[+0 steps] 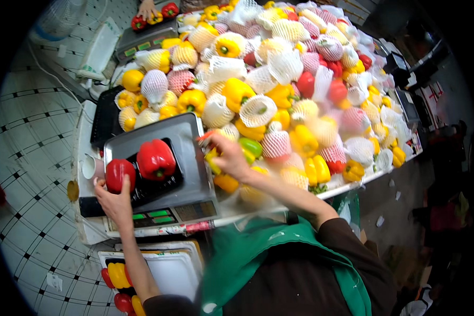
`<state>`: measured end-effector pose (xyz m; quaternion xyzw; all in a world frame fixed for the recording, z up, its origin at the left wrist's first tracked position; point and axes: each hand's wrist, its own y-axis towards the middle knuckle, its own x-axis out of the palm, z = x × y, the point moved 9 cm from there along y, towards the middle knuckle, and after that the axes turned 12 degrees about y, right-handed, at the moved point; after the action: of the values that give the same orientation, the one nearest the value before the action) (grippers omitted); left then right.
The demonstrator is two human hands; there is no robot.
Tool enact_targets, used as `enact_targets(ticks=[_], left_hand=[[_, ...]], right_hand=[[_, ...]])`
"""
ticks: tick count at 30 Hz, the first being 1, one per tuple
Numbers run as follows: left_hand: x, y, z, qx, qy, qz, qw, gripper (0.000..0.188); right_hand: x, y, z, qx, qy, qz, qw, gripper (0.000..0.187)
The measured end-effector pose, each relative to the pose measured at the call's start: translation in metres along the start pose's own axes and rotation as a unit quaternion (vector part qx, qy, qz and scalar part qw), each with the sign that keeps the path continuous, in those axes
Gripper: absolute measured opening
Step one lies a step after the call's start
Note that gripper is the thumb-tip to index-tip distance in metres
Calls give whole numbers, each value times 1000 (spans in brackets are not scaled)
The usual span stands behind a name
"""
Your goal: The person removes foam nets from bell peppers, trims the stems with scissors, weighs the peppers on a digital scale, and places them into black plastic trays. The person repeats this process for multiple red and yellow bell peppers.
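My left hand is closed around a red bell pepper at the left end of a black tray. A second red bell pepper sits in that tray, which rests on the grey pan of a weighing scale. Beyond the scale's right edge, my right hand hovers with fingers loosely curled and apart; no held thing shows in them, though the fingertips are slightly smeared. Close below it lie a yellow pepper and a greenish one.
Yellow and red peppers, many in foam nets, cover the table. Black trays stand left of them. A white cup-like object is beside the scale. Below the table edge is a white crate near packed peppers. Another person's hand is at the far left.
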<state>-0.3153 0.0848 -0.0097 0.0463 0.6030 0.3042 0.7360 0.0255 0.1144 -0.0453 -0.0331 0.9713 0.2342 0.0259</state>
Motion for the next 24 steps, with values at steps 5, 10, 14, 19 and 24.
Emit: enact_targets(ticks=[5,10,14,19,24], left_hand=[[-27,-19,17,73,-32,27,996,51],[-47,-65,119,245,-227,-36,942,26],[-22,-114,218,374,-285,-169,866,27],[23,-93,306,430,-253,-144,854,45],[94,-56,376,502,-73,-76,859,65]], right_hand=[[-139,-37,18,88,-18,177,980,19],[-200,-109,18,194,-21,205,959,22],[-208,-136,14,173,-106,201,958,24],[-219,-149,25,182,-7,269,946,19],[-227,-159,31,197,28,286,937,15]])
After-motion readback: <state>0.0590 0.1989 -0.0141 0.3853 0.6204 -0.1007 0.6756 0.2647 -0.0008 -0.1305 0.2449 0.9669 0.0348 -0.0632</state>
